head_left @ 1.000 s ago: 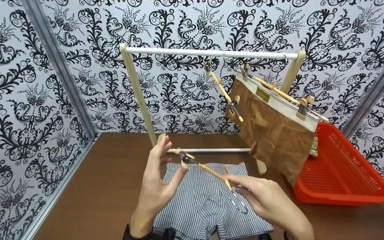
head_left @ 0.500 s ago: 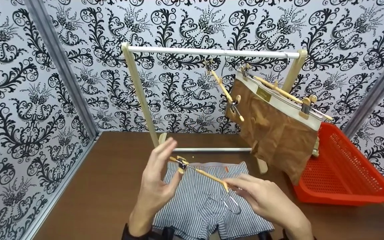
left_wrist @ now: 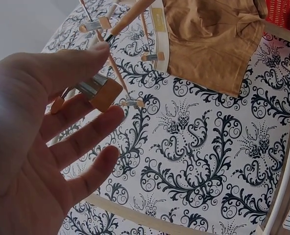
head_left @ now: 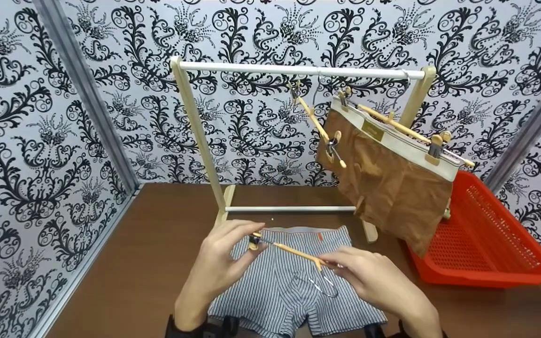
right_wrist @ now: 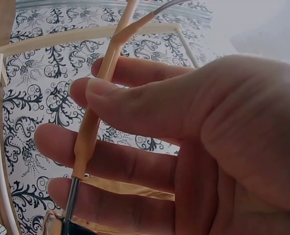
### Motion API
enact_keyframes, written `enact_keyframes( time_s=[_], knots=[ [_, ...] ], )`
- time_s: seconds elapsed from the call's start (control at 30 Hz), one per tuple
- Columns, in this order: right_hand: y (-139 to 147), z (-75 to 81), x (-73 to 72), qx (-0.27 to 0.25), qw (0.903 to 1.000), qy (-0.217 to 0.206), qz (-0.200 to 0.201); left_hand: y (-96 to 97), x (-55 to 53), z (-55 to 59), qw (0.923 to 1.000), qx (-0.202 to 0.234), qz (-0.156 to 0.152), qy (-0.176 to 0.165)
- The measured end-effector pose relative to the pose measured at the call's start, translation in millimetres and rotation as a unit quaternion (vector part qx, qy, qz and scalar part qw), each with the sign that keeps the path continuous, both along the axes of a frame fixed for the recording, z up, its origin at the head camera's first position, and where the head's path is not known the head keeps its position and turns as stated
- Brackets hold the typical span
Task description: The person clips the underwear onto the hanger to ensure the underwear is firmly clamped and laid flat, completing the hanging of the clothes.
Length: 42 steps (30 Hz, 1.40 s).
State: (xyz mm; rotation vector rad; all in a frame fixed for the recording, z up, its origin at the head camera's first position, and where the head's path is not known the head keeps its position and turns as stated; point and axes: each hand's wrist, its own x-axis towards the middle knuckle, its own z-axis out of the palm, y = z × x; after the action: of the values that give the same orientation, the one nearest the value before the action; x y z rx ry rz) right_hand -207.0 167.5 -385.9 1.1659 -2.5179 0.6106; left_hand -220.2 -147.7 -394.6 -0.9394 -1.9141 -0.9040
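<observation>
The wooden hanger [head_left: 296,252] is in the lower middle of the head view. My left hand [head_left: 221,258] pinches its end clip [head_left: 253,241], my right hand [head_left: 369,277] grips its middle, over the striped shorts [head_left: 282,281]. I think I should keep the hanger steady and squeeze the clip evenly.

**Patterned Enclosure Above a Brown Tabletop**

White wall panels printed with black floral scrollwork [head_left: 261,98], running from 9 through 12 to 3 o'clock. Slanting grey metal strips [head_left: 87,89] join them at 10 and just before 3 o'clock. Smooth dark-brown tabletop [head_left: 129,253] at 8 o'clock. Right wrist view: plain pale brightness, 2 o'clock.
</observation>
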Motion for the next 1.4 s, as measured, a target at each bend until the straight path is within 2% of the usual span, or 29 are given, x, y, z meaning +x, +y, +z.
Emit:
enact_keyframes(
  time_s=[0.23, 0.43, 0.57, 0.7, 0.8, 0.97, 1.07, 1.4],
  knots=[
    [-1, 1.3, -0.5, -0.005, 0.9997, -0.02, -0.013, 3.0, -1.1, -1.2, 0.9999, 0.003, 0.01, -0.014],
    [-2, 0.7, -4.9, -0.022, 0.9991, -0.029, -0.019, 8.0, -1.9, -4.4, 0.9976, 0.016, 0.058, -0.033],
    [-2, -0.2, -9.5, -0.038, 0.9989, -0.022, -0.019, 12.2, -3.2, -5.4, 0.9959, 0.028, 0.081, -0.028],
    [0, -0.8, -12.9, -0.057, 0.998, 0.019, -0.021, 13.4, -4.5, -6.4, 0.9938, 0.044, 0.1, -0.019],
    [7, 0.6, -14.2, -0.076, 0.9952, 0.049, -0.039, 12.4, -5.3, -7.8, 0.9909, 0.058, 0.12, -0.018],
    [22, 4.4, -13.9, -0.1, 0.9901, 0.035, -0.091, 11.6, -7.2, -9.8, 0.9856, 0.081, 0.147, -0.025],
    [29, 4.9, -15.4, -0.107, 0.9881, 0.024, -0.108, 11.6, -8.3, -10.3, 0.9839, 0.1, 0.145, -0.029],
    [37, -7.9, -26.4, -0.115, 0.9866, 0.001, -0.115, 10.3, -11.0, -11.8, 0.9808, 0.162, 0.097, -0.048]
  ],
)
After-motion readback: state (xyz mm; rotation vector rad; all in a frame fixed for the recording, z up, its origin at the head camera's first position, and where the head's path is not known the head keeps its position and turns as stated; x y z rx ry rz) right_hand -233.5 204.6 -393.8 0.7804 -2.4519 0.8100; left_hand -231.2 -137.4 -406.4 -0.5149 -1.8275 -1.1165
